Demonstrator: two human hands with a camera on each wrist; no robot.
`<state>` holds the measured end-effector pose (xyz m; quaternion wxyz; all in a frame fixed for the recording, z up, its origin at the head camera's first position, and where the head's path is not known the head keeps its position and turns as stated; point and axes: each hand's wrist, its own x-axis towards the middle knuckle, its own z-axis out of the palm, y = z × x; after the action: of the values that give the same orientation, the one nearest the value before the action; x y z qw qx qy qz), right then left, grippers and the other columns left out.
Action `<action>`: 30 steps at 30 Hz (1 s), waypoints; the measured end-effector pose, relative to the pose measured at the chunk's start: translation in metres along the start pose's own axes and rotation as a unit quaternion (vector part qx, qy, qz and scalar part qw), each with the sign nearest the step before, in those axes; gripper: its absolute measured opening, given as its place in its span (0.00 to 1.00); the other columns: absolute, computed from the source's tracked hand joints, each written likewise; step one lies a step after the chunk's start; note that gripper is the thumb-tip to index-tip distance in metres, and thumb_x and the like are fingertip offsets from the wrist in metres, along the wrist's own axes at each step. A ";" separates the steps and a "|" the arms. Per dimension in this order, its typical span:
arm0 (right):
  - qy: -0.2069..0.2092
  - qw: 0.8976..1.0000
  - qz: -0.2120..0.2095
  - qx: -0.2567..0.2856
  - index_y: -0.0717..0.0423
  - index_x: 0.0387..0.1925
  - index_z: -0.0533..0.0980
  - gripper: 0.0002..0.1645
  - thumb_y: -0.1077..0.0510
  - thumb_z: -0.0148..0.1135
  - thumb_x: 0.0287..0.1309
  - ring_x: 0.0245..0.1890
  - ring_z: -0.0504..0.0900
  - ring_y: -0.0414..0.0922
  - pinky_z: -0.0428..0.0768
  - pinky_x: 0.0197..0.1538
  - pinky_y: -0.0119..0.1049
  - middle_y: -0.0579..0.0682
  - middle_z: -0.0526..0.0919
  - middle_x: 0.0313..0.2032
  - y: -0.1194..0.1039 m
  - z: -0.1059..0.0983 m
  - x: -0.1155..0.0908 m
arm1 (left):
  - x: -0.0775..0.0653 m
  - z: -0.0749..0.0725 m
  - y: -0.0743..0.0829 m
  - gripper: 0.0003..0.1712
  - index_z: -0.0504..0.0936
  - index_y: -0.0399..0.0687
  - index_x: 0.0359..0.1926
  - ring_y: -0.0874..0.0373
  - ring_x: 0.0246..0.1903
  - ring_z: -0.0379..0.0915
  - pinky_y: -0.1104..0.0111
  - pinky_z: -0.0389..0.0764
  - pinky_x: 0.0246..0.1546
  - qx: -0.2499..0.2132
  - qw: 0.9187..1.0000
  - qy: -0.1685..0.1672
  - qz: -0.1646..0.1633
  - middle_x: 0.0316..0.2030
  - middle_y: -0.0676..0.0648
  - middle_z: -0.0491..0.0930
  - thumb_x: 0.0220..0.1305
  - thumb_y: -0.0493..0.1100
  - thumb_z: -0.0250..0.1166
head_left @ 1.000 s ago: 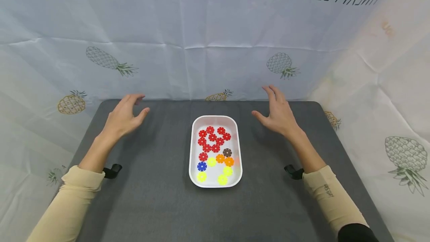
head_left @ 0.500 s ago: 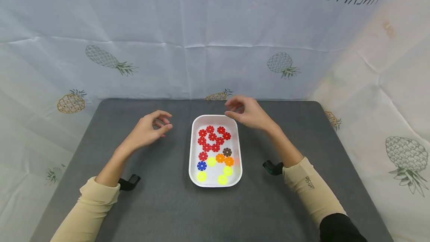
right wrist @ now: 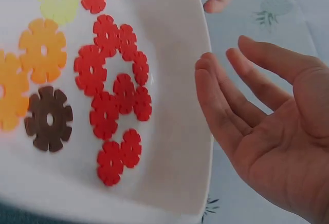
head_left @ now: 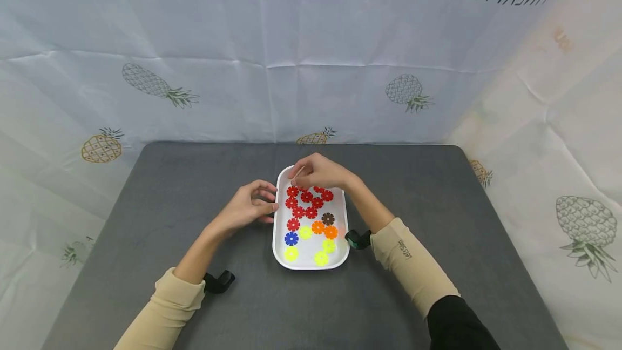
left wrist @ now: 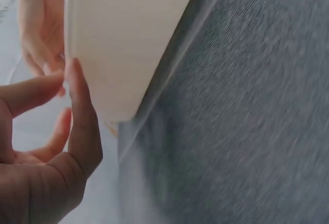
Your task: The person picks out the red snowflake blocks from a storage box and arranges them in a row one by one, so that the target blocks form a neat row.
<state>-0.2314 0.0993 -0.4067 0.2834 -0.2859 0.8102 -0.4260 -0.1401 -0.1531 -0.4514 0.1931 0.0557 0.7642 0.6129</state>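
A grey table [head_left: 311,312] bears a white tray [head_left: 307,247]. The table spreads on every side of the tray, its rounded far corners left and right beyond.

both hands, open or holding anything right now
Left hand: at the tray; whether it grips cannot be told.
Right hand: open, holding nothing.

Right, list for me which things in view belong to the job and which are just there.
Probably the job:
- white tray
- red pieces
- orange pieces
- yellow pieces
- brown piece
- blue piece

Probably just there:
- dark table
- pineapple-print sheet
- black wrist gear
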 end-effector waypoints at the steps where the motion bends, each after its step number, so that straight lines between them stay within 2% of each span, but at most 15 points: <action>1: -0.004 1.000 0.010 0.003 0.66 0.59 0.83 0.19 0.60 0.65 0.73 0.52 0.89 0.67 0.87 0.60 0.65 0.69 0.90 0.54 0.000 0.002 0.003 | 0.000 0.002 -0.001 0.28 0.72 0.34 0.68 0.50 0.44 0.88 0.56 0.95 0.43 -0.005 1.000 0.003 -0.005 0.54 0.34 0.76 0.72 0.34 0.69; 7: -0.019 0.997 0.069 0.015 0.63 0.59 0.84 0.18 0.62 0.65 0.72 0.52 0.91 0.63 0.91 0.60 0.50 0.67 0.90 0.54 0.001 0.011 0.017 | 0.001 0.008 -0.005 0.27 0.72 0.33 0.67 0.51 0.42 0.87 0.60 0.95 0.41 -0.025 0.999 0.021 -0.017 0.53 0.35 0.77 0.71 0.34 0.69; 12: -0.018 0.995 0.100 -0.018 0.59 0.59 0.85 0.18 0.61 0.67 0.71 0.46 0.93 0.56 0.93 0.54 0.40 0.61 0.92 0.50 0.006 0.017 0.026 | 0.002 0.009 -0.005 0.28 0.72 0.32 0.67 0.55 0.40 0.86 0.60 0.94 0.40 -0.036 0.999 0.028 -0.027 0.53 0.36 0.76 0.71 0.34 0.70; 16: -0.012 0.991 0.119 -0.059 0.55 0.59 0.87 0.18 0.59 0.70 0.70 0.39 0.89 0.48 0.91 0.48 0.34 0.55 0.92 0.48 0.010 0.019 0.031 | 0.002 0.009 -0.005 0.28 0.72 0.32 0.67 0.57 0.39 0.85 0.60 0.94 0.40 -0.037 0.998 0.028 -0.029 0.52 0.36 0.76 0.70 0.34 0.70; 20: -0.009 0.984 0.143 -0.103 0.50 0.58 0.88 0.18 0.56 0.75 0.67 0.32 0.82 0.42 0.85 0.40 0.29 0.49 0.91 0.41 0.012 0.020 0.034 | 0.001 0.010 -0.006 0.28 0.72 0.31 0.67 0.55 0.40 0.86 0.61 0.94 0.39 -0.042 0.998 0.028 -0.027 0.52 0.36 0.76 0.70 0.34 0.70; 24: -0.010 0.980 0.153 -0.130 0.48 0.57 0.88 0.19 0.55 0.77 0.65 0.29 0.79 0.41 0.79 0.34 0.28 0.45 0.86 0.32 0.013 0.022 0.035 | 0.002 0.009 -0.007 0.28 0.72 0.31 0.67 0.53 0.41 0.87 0.62 0.94 0.39 -0.046 0.998 0.027 -0.028 0.52 0.36 0.76 0.70 0.34 0.70; 30: 0.000 0.983 0.143 -0.118 0.51 0.54 0.88 0.18 0.60 0.79 0.63 0.29 0.80 0.41 0.78 0.33 0.27 0.47 0.87 0.33 0.017 0.025 0.034 | 0.003 0.009 -0.008 0.28 0.72 0.31 0.67 0.53 0.42 0.87 0.61 0.94 0.39 -0.046 0.998 0.028 -0.030 0.52 0.36 0.76 0.70 0.33 0.69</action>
<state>-0.2406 0.0703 -0.4401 0.3060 -0.1985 0.8872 -0.2824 -0.1381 -0.1460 -0.4611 0.1927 0.0067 0.7416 0.6425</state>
